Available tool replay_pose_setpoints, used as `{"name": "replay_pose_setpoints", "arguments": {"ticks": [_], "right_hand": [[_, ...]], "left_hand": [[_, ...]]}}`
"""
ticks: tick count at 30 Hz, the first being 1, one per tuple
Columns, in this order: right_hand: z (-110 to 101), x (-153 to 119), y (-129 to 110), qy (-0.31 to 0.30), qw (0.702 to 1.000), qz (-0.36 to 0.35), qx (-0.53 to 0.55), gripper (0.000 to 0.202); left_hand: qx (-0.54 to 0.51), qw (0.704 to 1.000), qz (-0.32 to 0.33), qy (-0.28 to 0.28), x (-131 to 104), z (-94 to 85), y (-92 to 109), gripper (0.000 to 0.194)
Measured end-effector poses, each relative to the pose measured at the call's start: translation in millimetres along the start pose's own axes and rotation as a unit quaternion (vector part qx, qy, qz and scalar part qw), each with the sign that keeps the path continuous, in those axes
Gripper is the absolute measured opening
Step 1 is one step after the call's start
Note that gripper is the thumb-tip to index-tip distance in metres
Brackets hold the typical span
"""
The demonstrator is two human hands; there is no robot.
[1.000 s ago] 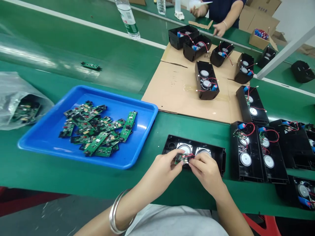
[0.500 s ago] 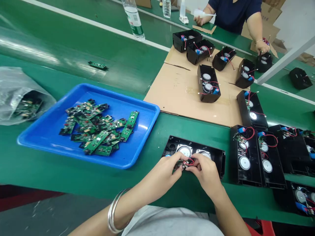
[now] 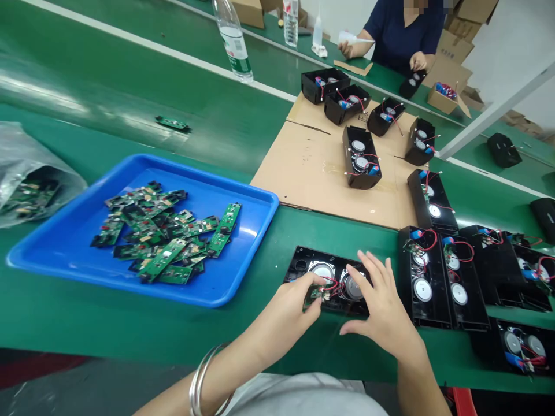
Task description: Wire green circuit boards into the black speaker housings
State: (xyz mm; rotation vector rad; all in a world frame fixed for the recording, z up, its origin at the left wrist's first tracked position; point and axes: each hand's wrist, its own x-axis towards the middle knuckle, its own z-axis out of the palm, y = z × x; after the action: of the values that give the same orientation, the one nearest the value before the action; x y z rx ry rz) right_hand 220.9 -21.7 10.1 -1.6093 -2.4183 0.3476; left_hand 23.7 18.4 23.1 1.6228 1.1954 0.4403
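Head: right hand (image 3: 385, 312) splayed, apparently palm-down.

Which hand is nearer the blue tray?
Left. The left hand is right of the blue tray, pinching a circuit board; the right hand, spread open, is farther right.

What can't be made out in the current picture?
All in the head view:
Circuit board: partly covered by the left hand; its connector details are too small.
Black casing: right end hidden by the right hand.
Plastic bag: cut off by the left edge.
Bottle label: small print unreadable.
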Motion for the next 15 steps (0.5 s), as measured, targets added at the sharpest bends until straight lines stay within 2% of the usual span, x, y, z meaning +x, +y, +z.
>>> {"name": "replay_pose_setpoints", "arguments": {"ticks": [2,5,8,10,12,14,15], "right_hand": [[-2.4,1.1,2.1,-0.057,0.996,-0.004,-0.064,0.102],[4.5,2.7,-2.5,-0.090,0.991,0.023,-0.096,0.091],[12.3,-2.7,-11.1,-0.097,0.990,0.090,-0.044,0.087],[13.2,-11.7,-13.7,-0.103,0.984,0.141,0.021,0.085],[8.3,-25.0,-10.8,-0.076,0.974,0.184,0.109,0.073],[-3.8,-41.3,-1.7,-0.009,0.957,0.211,0.200,0.062],[-12.6,-49.7,5.2,0.028,0.947,0.219,0.234,0.062]], "left_hand": [[0.011,1.000,-0.026,-0.002,0.4,-3.1,0.4,0.023],[-0.026,0.997,-0.067,-0.014,1.6,-12.5,0.8,0.023],[-0.133,0.985,-0.100,-0.050,3.0,-31.9,1.6,0.036],[-0.180,0.977,-0.108,-0.044,5.9,-50.4,1.2,0.044],[-0.198,0.976,-0.095,0.010,14.4,-69.6,-0.7,0.046],[-0.213,0.972,-0.076,0.070,31.9,-83.3,-3.4,0.049],[-0.222,0.968,-0.071,0.092,44.7,-86.5,-4.4,0.050]]}}
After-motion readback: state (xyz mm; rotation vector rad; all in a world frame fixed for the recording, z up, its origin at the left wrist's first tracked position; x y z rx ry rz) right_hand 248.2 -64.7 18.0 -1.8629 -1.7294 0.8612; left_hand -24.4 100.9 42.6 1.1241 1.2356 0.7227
